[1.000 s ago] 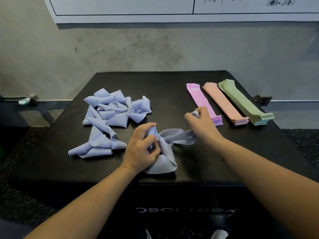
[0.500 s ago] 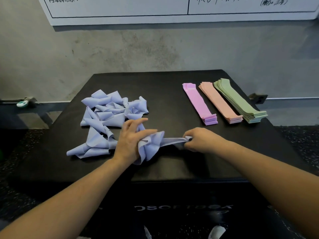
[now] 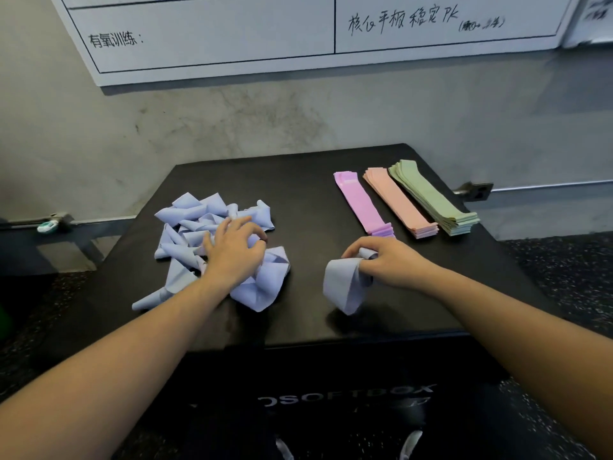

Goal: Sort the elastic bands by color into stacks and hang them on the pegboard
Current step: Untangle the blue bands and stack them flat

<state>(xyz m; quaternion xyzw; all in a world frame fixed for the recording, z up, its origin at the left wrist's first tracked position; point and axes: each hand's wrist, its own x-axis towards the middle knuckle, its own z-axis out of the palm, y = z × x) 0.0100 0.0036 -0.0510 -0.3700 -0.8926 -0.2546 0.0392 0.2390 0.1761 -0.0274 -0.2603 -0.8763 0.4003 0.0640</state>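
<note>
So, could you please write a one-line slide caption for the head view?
Right hand lifts one blue band while left hand rests on the tangled blue pile.

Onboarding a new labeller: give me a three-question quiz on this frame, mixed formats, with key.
1. True or false: the right hand holds a single lavender elastic band apart from the tangled lavender band pile.
2. Which flat stack lies nearest the right hand? A) purple stack B) peach stack C) green stack
3. Fill in: the left hand rests on the ___.

Key: 1 true; 2 A; 3 tangled lavender band pile.
</note>
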